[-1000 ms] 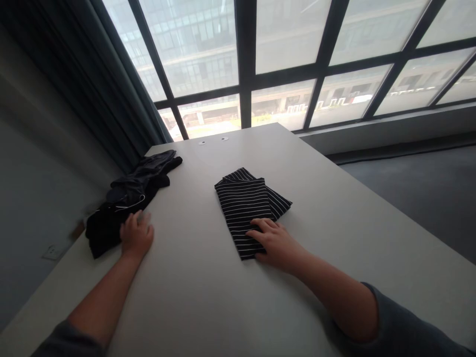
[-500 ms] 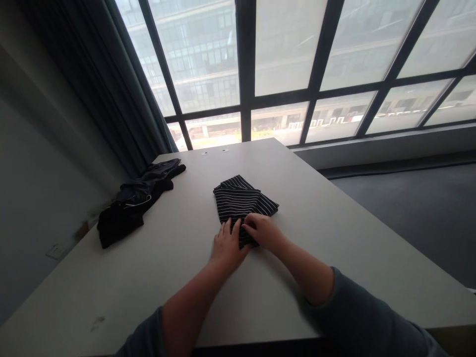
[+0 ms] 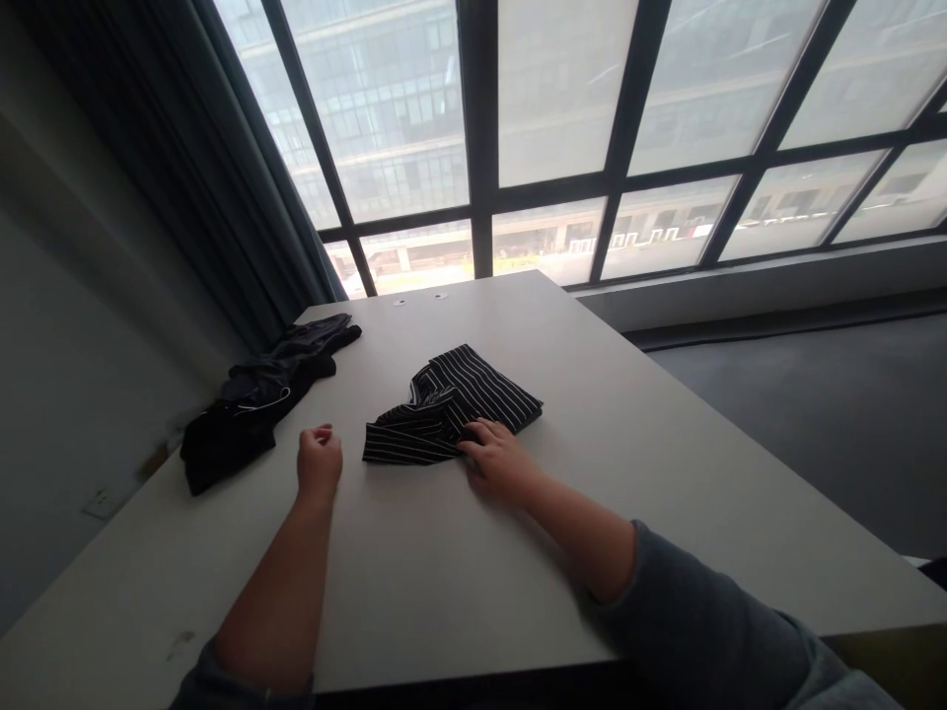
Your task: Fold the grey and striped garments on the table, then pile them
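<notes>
A black garment with thin white stripes (image 3: 488, 387) lies on the table, partly folded. Its left part is bunched up, with one strip reaching out toward the left. My right hand (image 3: 499, 461) is at the garment's near edge, thumb and fingers closed on the fabric. To the left of the cloth, my left hand (image 3: 320, 463) hovers just over the tabletop, apart from the garment. Its fingers are curled in and nothing shows in them.
Dark clothes (image 3: 255, 399), one with a white cord, lie heaped along the left edge of the white table (image 3: 414, 562). A dark curtain (image 3: 244, 197) hangs beyond them, and large windows stand behind the table's far end.
My left hand has come off the garment and moved left. The garment's near part has swung out to the left and bunched up. My right hand stays at the cloth's near edge.
</notes>
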{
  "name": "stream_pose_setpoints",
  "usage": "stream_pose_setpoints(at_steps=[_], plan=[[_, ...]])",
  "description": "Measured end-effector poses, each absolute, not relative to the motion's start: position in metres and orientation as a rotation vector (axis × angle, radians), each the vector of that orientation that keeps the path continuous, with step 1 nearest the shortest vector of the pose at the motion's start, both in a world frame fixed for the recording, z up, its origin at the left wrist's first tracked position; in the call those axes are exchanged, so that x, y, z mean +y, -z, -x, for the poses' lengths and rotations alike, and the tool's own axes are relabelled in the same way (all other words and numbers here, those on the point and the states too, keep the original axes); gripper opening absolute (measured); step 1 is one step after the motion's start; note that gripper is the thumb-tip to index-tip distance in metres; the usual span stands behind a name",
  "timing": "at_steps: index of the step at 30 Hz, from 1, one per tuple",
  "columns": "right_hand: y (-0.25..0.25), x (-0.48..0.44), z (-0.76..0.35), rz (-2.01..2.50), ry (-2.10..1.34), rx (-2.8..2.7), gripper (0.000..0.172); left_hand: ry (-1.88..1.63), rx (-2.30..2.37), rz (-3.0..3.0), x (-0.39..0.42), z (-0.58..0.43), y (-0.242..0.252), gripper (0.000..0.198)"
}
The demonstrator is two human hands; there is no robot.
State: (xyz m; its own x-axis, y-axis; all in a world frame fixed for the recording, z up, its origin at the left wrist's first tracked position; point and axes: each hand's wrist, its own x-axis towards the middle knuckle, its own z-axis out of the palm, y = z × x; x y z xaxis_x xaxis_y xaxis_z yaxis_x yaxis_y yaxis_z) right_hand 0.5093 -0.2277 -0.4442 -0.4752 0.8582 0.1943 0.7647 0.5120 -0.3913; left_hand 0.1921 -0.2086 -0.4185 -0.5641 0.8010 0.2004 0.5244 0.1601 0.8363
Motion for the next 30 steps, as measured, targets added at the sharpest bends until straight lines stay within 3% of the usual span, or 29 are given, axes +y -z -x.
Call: stream_pose_setpoints(at_steps=[4,8,11,15,19,22,26,28,30], plan=[[0.442,-0.226,-0.509,1.497,-0.274,-2.3,0.047,-1.386,1.988,-1.767,-0.221,-0.206,0.415,0.021],[0.445,-0.217,-0.513,1.604,-0.268,-2.206,0.043,-0.749,1.572,-2.462,-0.223,-0.244,0.436,0.035],[0.449,-0.21,-0.517,1.524,-0.328,-2.129,0.045,-0.402,1.828,-2.447,-0.216,-0.25,0.454,0.046],[0.446,-0.208,-0.521,1.343,-0.408,-1.879,0.036,-0.209,2.187,-2.28,-0.208,-0.23,0.461,0.049],[0.433,-0.213,-0.525,1.264,-0.448,-1.659,0.02,-0.191,2.389,-2.146,-0.207,-0.216,0.452,0.041],[0.428,-0.22,-0.522,1.281,-0.491,-1.712,0.02,-0.5,2.337,-2.201,-0.213,-0.224,0.439,0.037],[0.432,-0.228,-0.512,1.207,-0.556,-2.035,0.014,-0.84,1.705,-2.576,-0.225,-0.25,0.429,0.041],[0.434,-0.23,-0.509,1.093,-0.59,-2.248,0.016,-0.728,1.374,-2.693,-0.23,-0.262,0.43,0.048],[0.435,-0.23,-0.507,0.975,-0.58,-2.402,0.016,-0.571,1.193,-2.721,-0.232,-0.27,0.434,0.041]])
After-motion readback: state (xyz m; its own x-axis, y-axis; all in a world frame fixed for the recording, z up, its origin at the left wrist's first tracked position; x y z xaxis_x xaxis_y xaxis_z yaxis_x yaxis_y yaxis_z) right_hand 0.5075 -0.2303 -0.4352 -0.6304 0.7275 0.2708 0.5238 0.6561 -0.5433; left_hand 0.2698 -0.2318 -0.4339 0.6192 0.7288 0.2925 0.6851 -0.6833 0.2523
